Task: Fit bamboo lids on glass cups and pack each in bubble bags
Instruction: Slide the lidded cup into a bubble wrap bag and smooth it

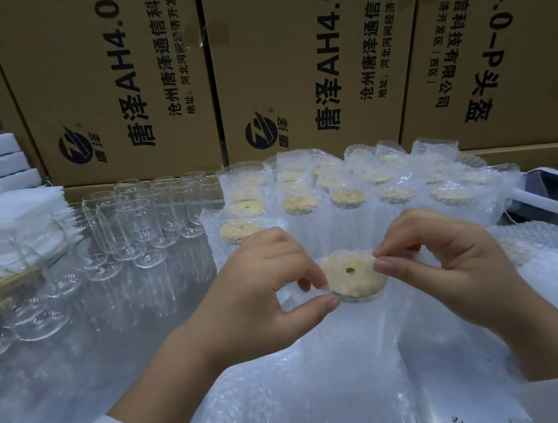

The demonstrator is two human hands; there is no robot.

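Note:
A glass cup with a round bamboo lid (351, 277), a small hole at its centre, stands upright inside a bubble bag (351, 327) in front of me. My left hand (261, 282) pinches the bag's mouth on the lid's left side. My right hand (448, 259) pinches the bag's edge on the right side. Behind them stand several packed cups (348, 198) in bubble bags, lids showing. Several bare glass cups (141, 222) stand at the left.
Large cardboard boxes (290, 65) wall off the back. White foam sheets (1, 206) are stacked at far left, with wooden pieces (0, 292) below them. A pile of bubble bags (550, 251) lies at right, beside a grey tray edge (555, 196).

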